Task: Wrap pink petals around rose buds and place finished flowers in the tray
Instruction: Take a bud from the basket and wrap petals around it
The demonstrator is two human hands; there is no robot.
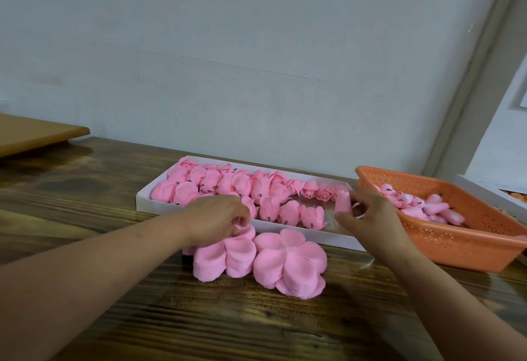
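A white tray point(199, 214) lies across the wooden table and holds several finished pink flowers point(228, 186). In front of it lie two stacks of flat pink petal sheets, one on the left point(225, 258) and one on the right point(288, 263). My left hand point(216, 216) rests on the left stack and pinches its top petal. My right hand point(370, 215) holds a pink rose bud point(343, 202) upright between thumb and fingers, just above the tray's right end.
An orange perforated basket point(445, 241) with several pink buds point(427, 208) stands at the right, touching the tray's end. A white box edge point(490, 195) sits behind it. A light wooden board point(34, 135) lies far left. A pale wall runs close behind the table.
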